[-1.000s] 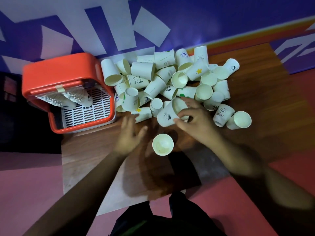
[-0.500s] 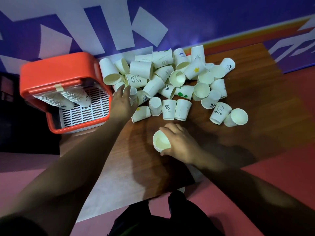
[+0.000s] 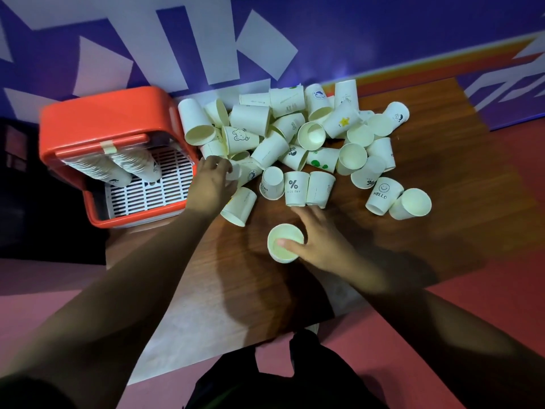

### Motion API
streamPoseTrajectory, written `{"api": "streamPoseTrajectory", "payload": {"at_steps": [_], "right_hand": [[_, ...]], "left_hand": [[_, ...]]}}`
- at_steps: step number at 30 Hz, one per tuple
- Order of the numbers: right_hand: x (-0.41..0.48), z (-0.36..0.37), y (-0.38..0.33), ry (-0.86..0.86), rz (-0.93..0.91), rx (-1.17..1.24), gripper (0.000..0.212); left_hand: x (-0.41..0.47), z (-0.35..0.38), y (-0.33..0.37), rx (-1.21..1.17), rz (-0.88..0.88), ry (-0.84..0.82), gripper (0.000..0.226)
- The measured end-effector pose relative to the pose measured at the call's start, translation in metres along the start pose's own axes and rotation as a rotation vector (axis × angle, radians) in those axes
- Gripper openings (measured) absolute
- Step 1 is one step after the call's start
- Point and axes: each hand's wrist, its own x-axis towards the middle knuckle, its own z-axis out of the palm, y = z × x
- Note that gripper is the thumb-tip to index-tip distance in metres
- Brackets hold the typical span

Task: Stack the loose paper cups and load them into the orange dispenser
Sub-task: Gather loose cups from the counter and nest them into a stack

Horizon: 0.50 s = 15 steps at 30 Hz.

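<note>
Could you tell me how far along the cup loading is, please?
Done: two stacks already hang in the orange dispenser. In hand: the right hand pinches an upright cup; the left hand grips a pile cup. Left: most loose cups lie unstacked.

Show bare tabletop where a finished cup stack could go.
Bare: the table's right end, past the HELLO cup; and the near edge between both forearms, below the upright cup the right hand pinches. Crowded: the cup pile from the orange dispenser back to the wall, where the left hand grips a cup.
</note>
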Motion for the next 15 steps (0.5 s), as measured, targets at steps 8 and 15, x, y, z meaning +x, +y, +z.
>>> {"api": "streamPoseTrajectory", "payload": {"at_steps": [8,15], "right_hand": [[0.037,-0.022,-0.026,0.182,0.355,0.777,0.076],[0.037,-0.025,-0.024,0.131,0.320,1.021,0.053]], "left_hand": [[-0.029,-0.043,0.039,-1.044,-0.301,-0.028,0.046],[-0.058,-0.021,0.061,-1.350,-0.304,-0.275,0.038]]}}
